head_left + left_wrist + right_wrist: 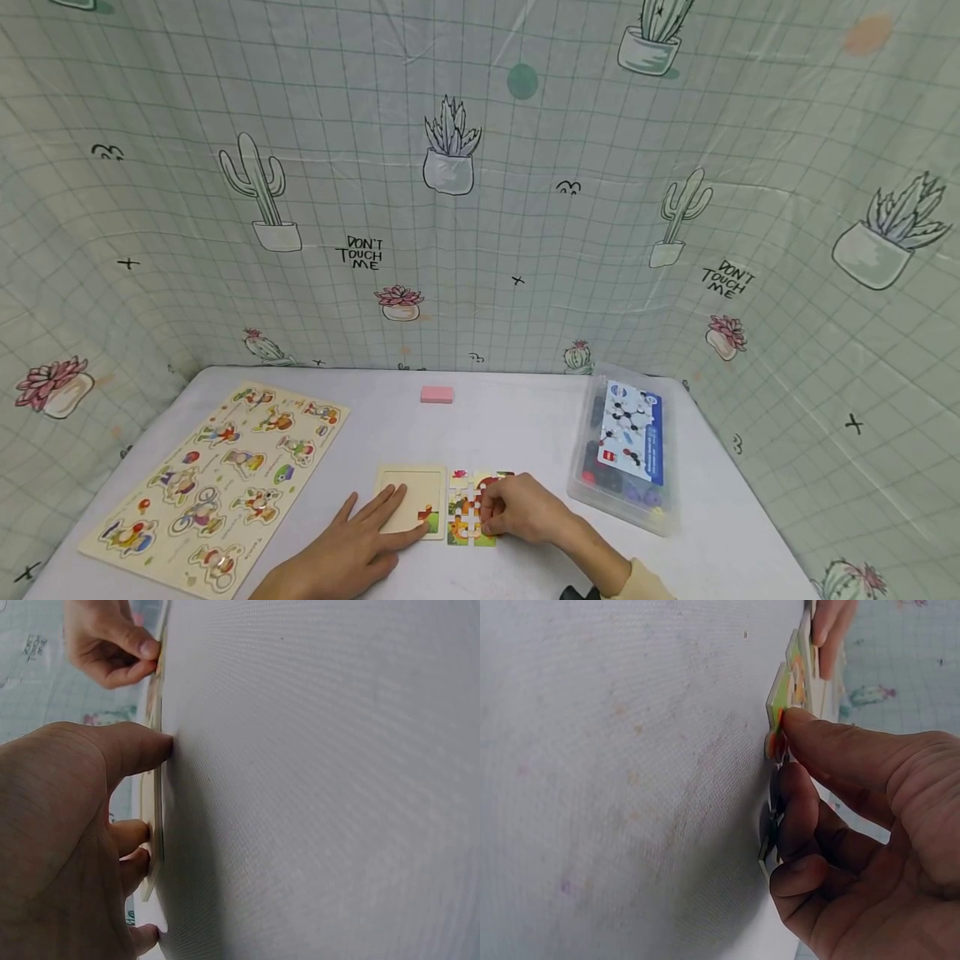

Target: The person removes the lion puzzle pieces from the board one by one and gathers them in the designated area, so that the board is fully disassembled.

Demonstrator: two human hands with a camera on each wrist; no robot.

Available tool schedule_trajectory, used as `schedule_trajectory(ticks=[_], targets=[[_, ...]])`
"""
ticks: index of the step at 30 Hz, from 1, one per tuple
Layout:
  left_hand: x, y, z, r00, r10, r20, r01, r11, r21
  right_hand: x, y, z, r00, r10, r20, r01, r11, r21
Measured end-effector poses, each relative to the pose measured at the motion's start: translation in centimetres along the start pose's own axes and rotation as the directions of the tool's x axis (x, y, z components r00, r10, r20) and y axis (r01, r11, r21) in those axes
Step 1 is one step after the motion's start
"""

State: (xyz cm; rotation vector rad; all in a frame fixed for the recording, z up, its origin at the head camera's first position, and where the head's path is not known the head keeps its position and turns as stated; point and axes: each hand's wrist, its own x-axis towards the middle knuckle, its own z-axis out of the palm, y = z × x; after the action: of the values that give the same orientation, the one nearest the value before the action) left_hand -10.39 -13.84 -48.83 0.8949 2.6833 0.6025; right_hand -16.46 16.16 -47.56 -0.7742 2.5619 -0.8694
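Observation:
On the white table my left hand (348, 546) rests with fingers spread across a small wooden puzzle tray (412, 477). One puzzle piece, brown and green, lies in the tray's lower right corner. Right of the tray, several colourful jigsaw pieces (460, 533) lie flat, close together in columns. Over their right side is my right hand (528, 510), fingers curled, partly hiding them. In the right wrist view its thumb and index finger pinch the edge of a green and orange puzzle piece (778, 697). The left wrist view shows the left thumb (142, 750) at the tray's near edge.
A large wooden picture board (180, 542) lies at the left, at an angle. A pink block (437, 394) sits toward the back. At the right is a clear plastic case (581, 483) with a molecule picture on its lid. Patterned cloth surrounds the table.

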Motion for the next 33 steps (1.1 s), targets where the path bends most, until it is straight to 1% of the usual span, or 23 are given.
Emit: schedule_trajectory(ticks=[3,13,20,24,28,33], targets=[[-0.1,0.1,0.0,1.000,0.003,-0.004,-0.003,1.000,0.002,0.0,-0.1,0.1,1.000,0.000,-0.002,0.000,1.000,-0.003],[-0.1,0.1,0.1,1.000,0.007,-0.014,-0.007,1.000,0.002,0.0,-0.1,0.3,0.999,-0.042,-0.003,0.042,0.998,-0.039],[0.1,0.1,0.2,0.999,-0.001,-0.034,0.002,1.000,0.025,0.2,-0.3,0.1,0.998,-0.064,-0.012,0.063,0.996,-0.060],[0.2,0.1,0.2,0.999,0.005,-0.036,-0.003,0.999,0.042,0.9,-1.0,0.2,0.999,-0.051,-0.020,0.049,0.997,-0.064],[0.2,0.0,0.2,0.999,0.006,-0.036,-0.004,0.999,0.052,1.9,-1.9,0.8,0.998,-0.055,-0.019,0.053,0.995,-0.085],[0.3,0.0,0.3,0.999,0.000,-0.039,0.001,0.999,0.046,2.8,-3.1,1.7,0.996,-0.084,-0.011,0.080,0.981,-0.179]])
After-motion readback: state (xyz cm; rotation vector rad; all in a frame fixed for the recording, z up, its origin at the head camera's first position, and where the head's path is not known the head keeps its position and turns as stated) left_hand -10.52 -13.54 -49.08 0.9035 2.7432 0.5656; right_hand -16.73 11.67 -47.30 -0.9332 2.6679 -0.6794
